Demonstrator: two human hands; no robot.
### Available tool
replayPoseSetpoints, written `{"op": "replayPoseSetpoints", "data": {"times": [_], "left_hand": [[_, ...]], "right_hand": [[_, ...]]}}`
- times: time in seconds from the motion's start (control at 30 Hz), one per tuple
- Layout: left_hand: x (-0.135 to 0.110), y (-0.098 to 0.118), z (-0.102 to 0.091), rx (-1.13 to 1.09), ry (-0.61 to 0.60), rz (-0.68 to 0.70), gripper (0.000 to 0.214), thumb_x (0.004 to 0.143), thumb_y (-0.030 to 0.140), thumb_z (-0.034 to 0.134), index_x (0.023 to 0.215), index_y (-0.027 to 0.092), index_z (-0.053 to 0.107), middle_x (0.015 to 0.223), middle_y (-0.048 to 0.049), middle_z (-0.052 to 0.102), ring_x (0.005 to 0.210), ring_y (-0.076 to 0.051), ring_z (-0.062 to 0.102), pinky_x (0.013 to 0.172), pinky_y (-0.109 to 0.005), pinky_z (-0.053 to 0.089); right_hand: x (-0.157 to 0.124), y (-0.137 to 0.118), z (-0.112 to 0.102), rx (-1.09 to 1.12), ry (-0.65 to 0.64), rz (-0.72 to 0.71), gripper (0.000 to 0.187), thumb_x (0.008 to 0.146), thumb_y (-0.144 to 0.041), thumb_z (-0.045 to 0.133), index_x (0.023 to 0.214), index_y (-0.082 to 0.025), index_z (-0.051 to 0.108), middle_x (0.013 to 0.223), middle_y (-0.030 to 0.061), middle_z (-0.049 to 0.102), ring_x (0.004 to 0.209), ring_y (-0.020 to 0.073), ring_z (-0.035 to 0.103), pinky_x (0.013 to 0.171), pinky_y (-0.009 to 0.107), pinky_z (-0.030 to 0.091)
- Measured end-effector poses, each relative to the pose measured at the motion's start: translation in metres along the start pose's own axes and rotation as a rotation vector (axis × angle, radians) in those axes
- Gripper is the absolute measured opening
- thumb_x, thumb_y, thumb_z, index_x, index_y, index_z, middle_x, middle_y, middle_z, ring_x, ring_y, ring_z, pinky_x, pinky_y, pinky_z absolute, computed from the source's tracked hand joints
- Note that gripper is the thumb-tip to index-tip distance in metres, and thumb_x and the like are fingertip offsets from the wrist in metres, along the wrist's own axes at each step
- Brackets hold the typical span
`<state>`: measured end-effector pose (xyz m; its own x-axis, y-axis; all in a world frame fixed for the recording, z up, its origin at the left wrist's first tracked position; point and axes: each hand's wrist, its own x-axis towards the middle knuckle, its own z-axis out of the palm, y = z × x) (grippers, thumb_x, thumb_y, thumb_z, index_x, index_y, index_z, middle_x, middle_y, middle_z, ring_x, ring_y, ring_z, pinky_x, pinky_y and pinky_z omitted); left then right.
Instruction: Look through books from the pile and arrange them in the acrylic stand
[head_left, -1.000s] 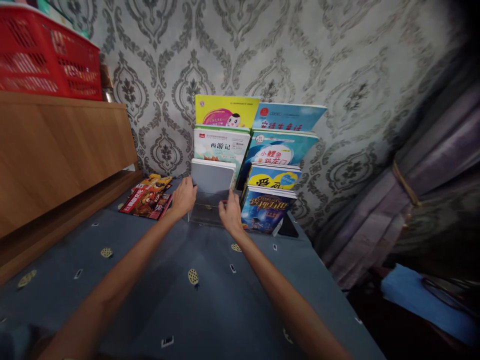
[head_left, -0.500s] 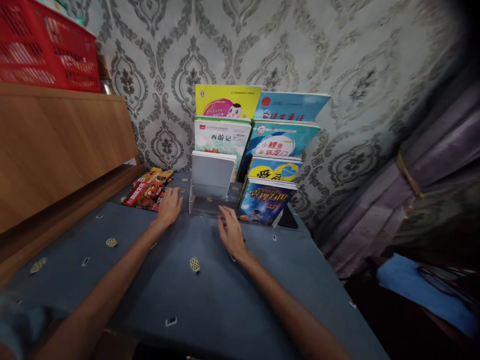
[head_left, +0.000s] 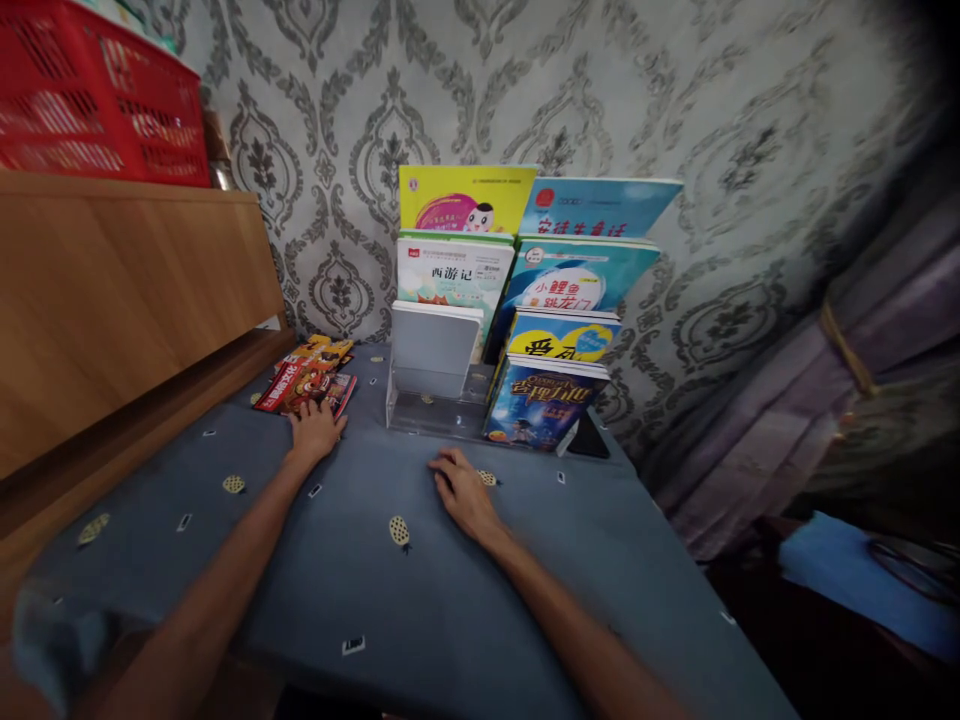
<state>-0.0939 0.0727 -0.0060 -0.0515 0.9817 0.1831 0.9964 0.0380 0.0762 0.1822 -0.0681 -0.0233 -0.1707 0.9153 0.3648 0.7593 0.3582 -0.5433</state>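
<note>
My left hand (head_left: 315, 432) is open, its fingertips at the near edge of a red magazine (head_left: 306, 383) that lies flat on the table. Another magazine with an orange-yellow cover (head_left: 324, 347) lies partly under it. My right hand (head_left: 463, 490) rests over the cloth with fingers loosely extended, holding nothing. Just beyond it stands a clear stepped book rack (head_left: 435, 412). Its left column holds a yellow book (head_left: 465, 195), a white book (head_left: 454, 262) and a plain grey-white booklet (head_left: 436, 348). On the right, a dark blue book (head_left: 541, 405) stands in front of several others.
A blue-grey patterned cloth (head_left: 405, 600) covers the table. A wooden cabinet (head_left: 135, 290) with a red basket (head_left: 112, 95) on top borders the left side. A dark flat object (head_left: 591, 438) sits beside the rack. At right hang purple curtains (head_left: 780, 430).
My left hand has moved left and nearer to me, onto the red magazine's near edge. My right hand has drawn back from the rack's front. The view has shifted slightly.
</note>
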Motion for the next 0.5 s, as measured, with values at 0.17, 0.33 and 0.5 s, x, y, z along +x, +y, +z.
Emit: {"op": "replayPoseSetpoints", "data": {"times": [0.17,0.33,0.5], "left_hand": [[0.018,0.024,-0.004,0.01,-0.028,-0.146,0.07,0.094,0.048,0.046,0.147,0.003,0.041,0.147,-0.0377,0.04,0.134,-0.057,0.04,0.092,-0.071,0.041],[0.036,0.031,-0.01,-0.01,-0.108,-0.178,0.06,0.098,0.034,0.034,0.149,0.003,0.038,0.148,-0.0415,0.035,0.131,-0.06,0.042,0.079,-0.073,0.045],[0.036,0.025,-0.015,-0.028,-0.124,-0.019,0.059,0.094,0.036,0.041,0.142,0.002,0.045,0.131,-0.0413,0.053,0.121,-0.052,0.055,0.083,-0.072,0.045]], "right_hand": [[0.0,0.001,0.0,-0.005,0.003,-0.017,0.03,0.09,-0.01,0.051,0.108,-0.02,0.073,0.122,0.012,0.062,0.113,0.0231,0.063,0.1,0.04,0.051],[0.0,0.003,0.0,0.021,0.016,-0.025,0.028,0.09,-0.011,0.051,0.105,-0.019,0.073,0.12,0.0132,0.063,0.112,0.024,0.063,0.098,0.04,0.052],[0.001,0.003,0.0,0.011,-0.001,-0.022,0.029,0.091,-0.011,0.05,0.107,-0.02,0.072,0.12,0.0115,0.062,0.112,0.0218,0.062,0.099,0.038,0.051]]}}
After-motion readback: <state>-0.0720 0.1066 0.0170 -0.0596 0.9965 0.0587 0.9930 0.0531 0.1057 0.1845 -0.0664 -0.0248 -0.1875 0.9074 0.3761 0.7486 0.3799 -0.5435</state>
